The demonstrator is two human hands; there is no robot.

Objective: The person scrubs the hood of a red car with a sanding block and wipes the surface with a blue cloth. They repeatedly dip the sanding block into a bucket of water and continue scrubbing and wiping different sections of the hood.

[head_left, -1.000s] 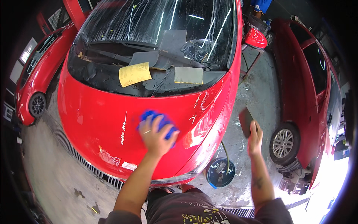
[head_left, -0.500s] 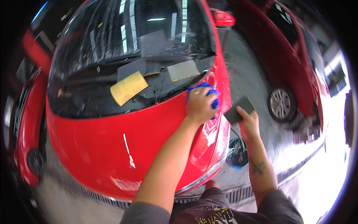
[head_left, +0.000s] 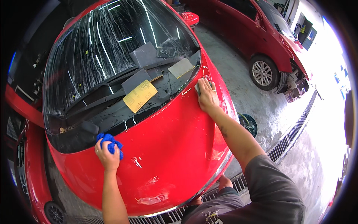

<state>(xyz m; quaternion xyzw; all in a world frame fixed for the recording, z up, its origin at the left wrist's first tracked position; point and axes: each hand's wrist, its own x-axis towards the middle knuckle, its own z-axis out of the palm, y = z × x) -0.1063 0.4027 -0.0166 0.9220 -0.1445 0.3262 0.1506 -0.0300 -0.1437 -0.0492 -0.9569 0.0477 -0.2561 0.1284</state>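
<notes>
My left hand (head_left: 107, 159) is closed round a crumpled blue cloth (head_left: 110, 143) at the rear edge of a red car's hood (head_left: 171, 130), close to the base of the windshield. Over at the hood's right edge, my right hand (head_left: 207, 96) lies with its fingers pressed on a dark grey sheet of sandpaper (head_left: 198, 88), mostly covered by the fingers. Between the hands, a yellow-backed sheet (head_left: 140, 96) rests at the windshield's base beside dark sheets (head_left: 135, 80) and a lighter grey sheet (head_left: 181, 68). Whitish wet patches (head_left: 153, 199) mark the hood's front.
To the right stands another red car (head_left: 238, 31) with its front end exposed near the wheel (head_left: 264, 72). A dark bucket (head_left: 250, 125) with a hose sits beside the fender. A floor grate (head_left: 291, 136) runs past the hood's front; a further red car (head_left: 35, 168) is at left.
My left hand has carried the blue cloth from the hood's right edge across to its left rear. My right hand has brought the sandpaper from beside the car onto the hood's right edge.
</notes>
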